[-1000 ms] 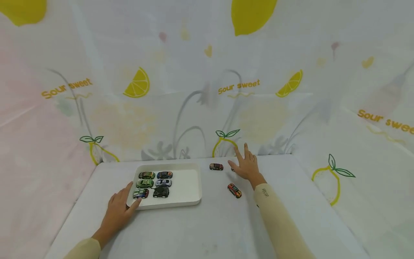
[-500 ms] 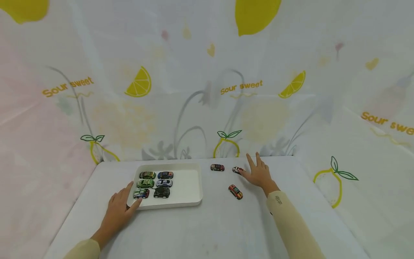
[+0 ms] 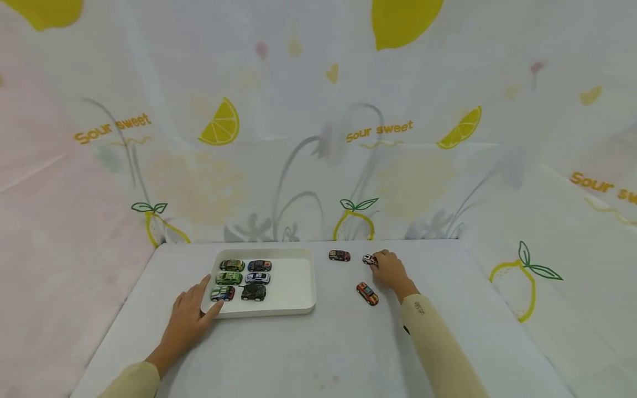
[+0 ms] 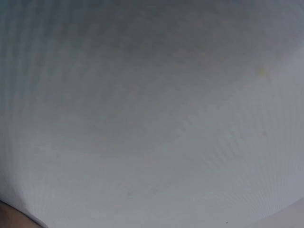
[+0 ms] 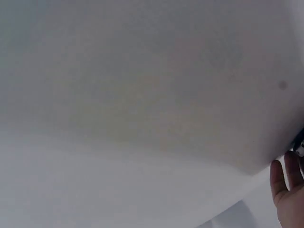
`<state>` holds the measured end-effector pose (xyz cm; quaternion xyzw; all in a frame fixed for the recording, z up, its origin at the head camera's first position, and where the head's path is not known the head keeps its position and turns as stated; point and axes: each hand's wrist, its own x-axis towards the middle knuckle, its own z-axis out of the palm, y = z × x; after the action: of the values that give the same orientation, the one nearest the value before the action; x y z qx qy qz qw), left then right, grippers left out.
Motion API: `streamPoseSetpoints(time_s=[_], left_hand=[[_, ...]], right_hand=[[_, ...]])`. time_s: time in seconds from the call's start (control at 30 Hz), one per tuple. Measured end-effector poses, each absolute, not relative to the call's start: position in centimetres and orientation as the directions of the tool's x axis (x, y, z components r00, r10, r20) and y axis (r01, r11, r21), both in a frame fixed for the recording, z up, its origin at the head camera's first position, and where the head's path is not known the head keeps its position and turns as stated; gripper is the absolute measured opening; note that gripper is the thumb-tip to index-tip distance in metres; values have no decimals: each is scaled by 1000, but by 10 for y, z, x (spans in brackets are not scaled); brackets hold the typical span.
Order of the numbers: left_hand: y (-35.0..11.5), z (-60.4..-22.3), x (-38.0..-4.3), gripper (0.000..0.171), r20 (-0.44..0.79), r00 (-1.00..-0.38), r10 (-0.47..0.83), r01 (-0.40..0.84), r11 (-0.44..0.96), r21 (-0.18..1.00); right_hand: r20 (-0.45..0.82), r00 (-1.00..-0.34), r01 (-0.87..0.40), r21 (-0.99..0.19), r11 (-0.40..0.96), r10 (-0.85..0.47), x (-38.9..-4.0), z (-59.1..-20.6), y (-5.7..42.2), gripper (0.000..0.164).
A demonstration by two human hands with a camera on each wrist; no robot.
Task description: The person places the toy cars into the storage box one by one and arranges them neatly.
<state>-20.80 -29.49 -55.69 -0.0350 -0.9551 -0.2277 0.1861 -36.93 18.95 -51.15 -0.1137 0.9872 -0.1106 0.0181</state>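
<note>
In the head view my right hand [image 3: 391, 271] pinches the right end of a small white-and-red toy car [image 3: 368, 258] on the table, covering part of it. A sliver of that toy car [image 5: 299, 147] shows past the fingers [image 5: 293, 171] in the right wrist view. My left hand [image 3: 186, 316] rests against the front left corner of a white tray [image 3: 293, 287], fingers along its side and thumb at the front rim. Toy cars stand in two columns in the tray's left part, among them a green car [image 3: 229, 278] and a dark tank-like one [image 3: 254, 292].
Right of the tray lie a dark red toy car [image 3: 339, 255] near the back edge and an orange-red toy car [image 3: 367, 293] nearer me. A lemon-print cloth [image 3: 278, 182] rises behind the white table [image 3: 318, 354]. The left wrist view shows mostly blurred white cloth.
My right hand first moved right, uncovering the white-and-red toy car, then its spread fingers drew in and closed on the car. My left hand has stayed at the tray's corner.
</note>
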Motion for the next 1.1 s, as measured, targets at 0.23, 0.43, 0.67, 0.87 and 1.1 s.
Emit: streamPoseSetpoints(time_s=[0.23,0.43,0.67,0.87,1.1], left_hand=[[-295,-555,-208,75,368,-930,-20,146,897,417],[-293,-555,-208,75,355,-935,-20,141,896,421],[-293,-559,-207,75,357,-934,-26,136,896,422],[-292,-560,-208,75,360,-933,-25,139,895,423],[-295,-557,-207,75,364,-931,-22,137,903,407]], right_hand=[[-50,-982,-162,-263,951,-182,-374,-514,184,38],[-104,-985,-86,-406,910,-140,-374,-512,178,46],[-82,-982,-92,-581,809,-170,-373,-507,168,45],[-36,-976,-149,-616,773,-216,-374,-501,156,42],[43,-954,-262,-608,749,-298,-372,-493,141,29]])
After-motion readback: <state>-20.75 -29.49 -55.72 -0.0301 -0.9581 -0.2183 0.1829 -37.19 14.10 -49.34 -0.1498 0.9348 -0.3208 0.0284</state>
